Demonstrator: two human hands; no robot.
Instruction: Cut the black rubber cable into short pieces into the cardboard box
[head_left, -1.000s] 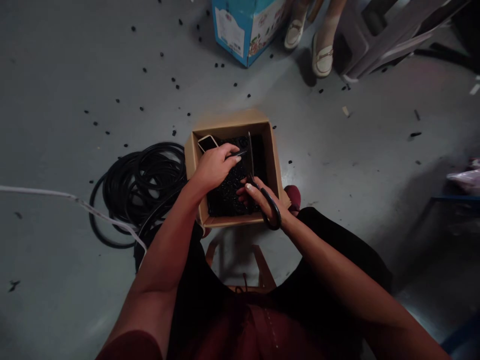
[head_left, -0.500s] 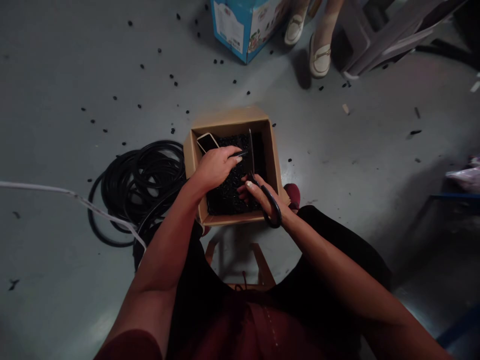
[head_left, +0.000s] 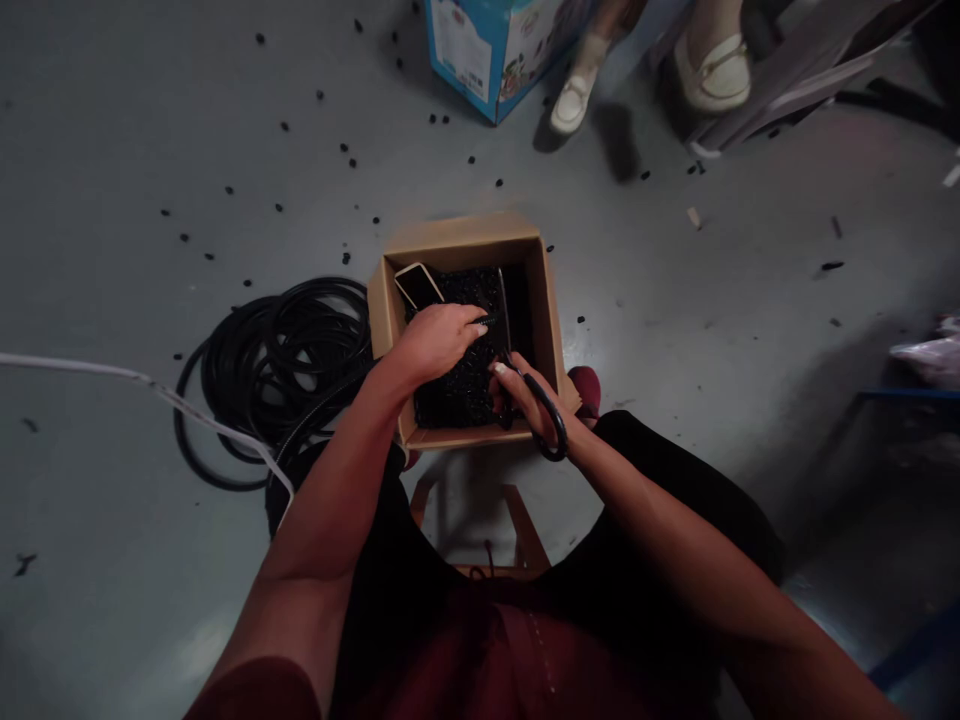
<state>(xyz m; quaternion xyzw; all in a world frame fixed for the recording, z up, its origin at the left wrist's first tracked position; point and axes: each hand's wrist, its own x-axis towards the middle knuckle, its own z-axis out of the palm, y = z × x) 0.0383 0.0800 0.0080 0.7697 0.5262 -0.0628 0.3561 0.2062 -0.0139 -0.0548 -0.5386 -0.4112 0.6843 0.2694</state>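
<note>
The left hand point(head_left: 439, 340) clamped its grip on the tube point(head_left: 489, 321) over the box point(head_left: 552, 330), presumably to steady it; the right hand point(head_left: 523, 392), near the box's right edge, was closed around the scissors point(head_left: 505, 312).

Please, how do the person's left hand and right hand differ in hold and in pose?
The left hand pinches a black ribbed tube; the right hand grips scissors. The left hand shows mostly its back; the right hand shows its thumb on top, with fingers curled beneath. Both work at the open cardboard box.
</note>
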